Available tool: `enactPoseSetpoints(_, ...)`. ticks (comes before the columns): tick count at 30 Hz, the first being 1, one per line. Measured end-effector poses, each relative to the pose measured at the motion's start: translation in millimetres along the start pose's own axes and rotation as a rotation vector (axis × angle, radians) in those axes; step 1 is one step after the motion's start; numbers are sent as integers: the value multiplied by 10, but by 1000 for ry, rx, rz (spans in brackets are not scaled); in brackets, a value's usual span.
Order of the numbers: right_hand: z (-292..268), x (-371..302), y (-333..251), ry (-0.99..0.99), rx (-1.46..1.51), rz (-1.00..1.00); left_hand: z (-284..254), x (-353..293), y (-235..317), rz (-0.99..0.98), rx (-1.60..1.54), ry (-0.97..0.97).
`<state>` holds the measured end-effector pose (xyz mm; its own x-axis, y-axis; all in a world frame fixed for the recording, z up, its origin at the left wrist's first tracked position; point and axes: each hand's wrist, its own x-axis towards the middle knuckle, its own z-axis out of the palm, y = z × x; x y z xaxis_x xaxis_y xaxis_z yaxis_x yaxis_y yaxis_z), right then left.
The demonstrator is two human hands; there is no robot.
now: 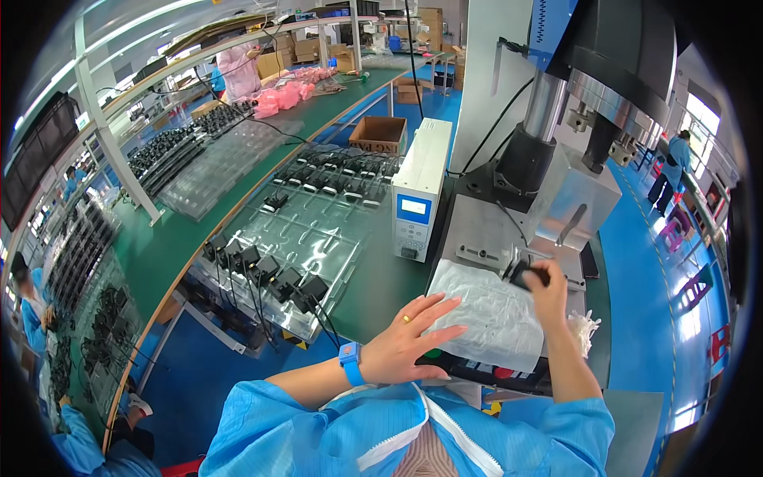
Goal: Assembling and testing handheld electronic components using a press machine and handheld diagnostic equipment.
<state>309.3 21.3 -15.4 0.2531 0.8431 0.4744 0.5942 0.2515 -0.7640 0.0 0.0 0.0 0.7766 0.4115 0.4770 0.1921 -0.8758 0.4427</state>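
My right hand (548,290) is closed on a small black power adapter (520,274), partly hidden by the fingers and somewhat blurred. It is at the front of the machine's metal base plate (477,230), just below the large metal block (584,195) of the press head. My left hand (413,338) is open with fingers spread and holds nothing. It hovers by a green button (433,354) at the left of the control box, whose top lies under a crumpled clear plastic sheet (485,310). A red button (502,371) shows through the sheet's near edge.
Left of the machine stands a white control unit (417,187) with a blue panel. Beyond it, clear plastic trays (310,230) hold several black adapters (298,290) with cords hanging over the edge. An open cardboard box (378,133) sits behind. Other people work at benches farther off.
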Motion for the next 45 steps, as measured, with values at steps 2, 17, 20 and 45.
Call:
enactPoseSetpoints(2, -6, -305, -449, -144, -84, -326, -26, 57, 85, 113, 26, 126)
enactPoseSetpoints(17, 45, -713, -1337, -346, 294, -775, -463, 194, 589, -371, -577, -407)
enactPoseSetpoints(20, 66, -609, -1168, -248, 202, -484, -145, -91, 300, -600, -1020, 48)
enactPoseSetpoints(45, 403, -793, -786, -438, 322, 39, 118, -92, 101, -460, -1253, 292)
